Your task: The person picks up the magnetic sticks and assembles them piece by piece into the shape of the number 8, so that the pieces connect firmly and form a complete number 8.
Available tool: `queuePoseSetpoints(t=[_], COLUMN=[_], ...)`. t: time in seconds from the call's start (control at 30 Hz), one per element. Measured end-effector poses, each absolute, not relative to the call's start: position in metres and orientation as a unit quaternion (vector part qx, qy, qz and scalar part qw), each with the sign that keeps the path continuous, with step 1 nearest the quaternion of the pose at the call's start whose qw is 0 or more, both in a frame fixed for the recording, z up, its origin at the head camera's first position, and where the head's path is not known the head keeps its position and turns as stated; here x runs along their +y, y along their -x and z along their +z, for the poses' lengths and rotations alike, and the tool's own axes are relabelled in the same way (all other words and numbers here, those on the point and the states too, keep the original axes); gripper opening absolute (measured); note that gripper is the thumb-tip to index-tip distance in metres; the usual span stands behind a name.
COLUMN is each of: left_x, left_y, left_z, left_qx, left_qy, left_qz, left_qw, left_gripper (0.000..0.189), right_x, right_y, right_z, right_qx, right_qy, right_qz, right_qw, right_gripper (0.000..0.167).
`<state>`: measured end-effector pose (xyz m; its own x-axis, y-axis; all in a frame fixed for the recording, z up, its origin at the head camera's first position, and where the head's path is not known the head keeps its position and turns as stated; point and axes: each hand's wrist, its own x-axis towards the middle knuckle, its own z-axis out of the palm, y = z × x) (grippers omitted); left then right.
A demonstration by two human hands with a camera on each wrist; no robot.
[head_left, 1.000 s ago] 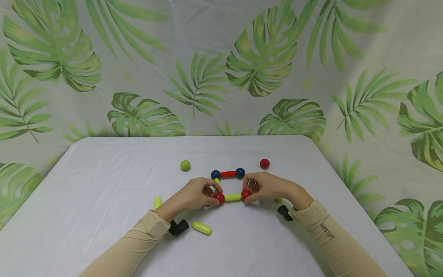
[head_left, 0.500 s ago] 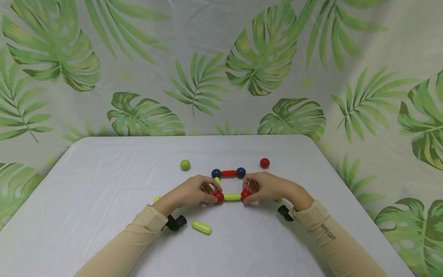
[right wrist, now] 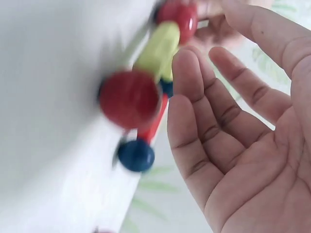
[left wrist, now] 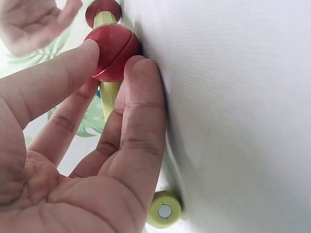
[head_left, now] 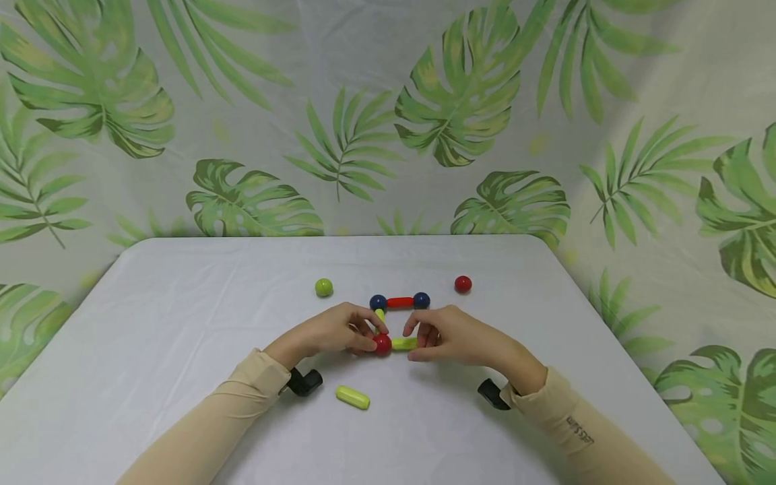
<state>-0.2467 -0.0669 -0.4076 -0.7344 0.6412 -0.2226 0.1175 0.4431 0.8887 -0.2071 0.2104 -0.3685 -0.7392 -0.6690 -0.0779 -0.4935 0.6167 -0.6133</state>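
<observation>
My left hand (head_left: 339, 331) pinches a glossy red ball (head_left: 382, 345) between thumb and fingers; the left wrist view shows the grip on this ball (left wrist: 114, 51) close up. A yellow-green rod (head_left: 403, 344) runs right from it to a second red ball (right wrist: 129, 99), which my right hand hides in the head view. That right hand (head_left: 457, 337) hovers beside the rod with loosely bent fingers and holds nothing. Another yellow-green rod (head_left: 380, 315) leads back from the pinched ball to a blue ball (head_left: 378, 302). A red rod (head_left: 400, 302) joins that to another blue ball (head_left: 421, 300).
A loose yellow-green rod (head_left: 352, 397) lies in front of the left hand. Farther back on the white-covered table (head_left: 200, 296) sit a green ball (head_left: 324, 287) and a red ball (head_left: 463, 284). A leaf-patterned cloth (head_left: 339, 155) hangs behind.
My right hand has let go of the right red ball and shifted slightly left, over the rod. The left hand keeps its pinch, its forearm shifting a little left.
</observation>
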Motion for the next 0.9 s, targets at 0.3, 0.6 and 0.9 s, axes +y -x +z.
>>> queuePoseSetpoints(t=[0.3, 0.6, 0.9], left_x=[-0.069, -0.068, -0.068], left_y=[0.247, 0.246, 0.247], left_z=[-0.408, -0.407, -0.409], left_qx=[0.803, 0.798, 0.793], left_qy=[-0.241, -0.246, -0.243], left_qz=[0.471, 0.474, 0.480], left_qw=[0.275, 0.278, 0.284], left_gripper=[0.025, 0.026, 0.027], right_x=[0.179, 0.154, 0.132], right_y=[0.182, 0.170, 0.167], right_z=[-0.372, -0.387, -0.397], right_qx=[0.861, 0.860, 0.863], right_qy=[0.370, 0.400, 0.407], right_qz=[-0.296, -0.257, -0.233], right_qw=[0.184, 0.189, 0.187], right_gripper=[0.032, 0.040, 0.041])
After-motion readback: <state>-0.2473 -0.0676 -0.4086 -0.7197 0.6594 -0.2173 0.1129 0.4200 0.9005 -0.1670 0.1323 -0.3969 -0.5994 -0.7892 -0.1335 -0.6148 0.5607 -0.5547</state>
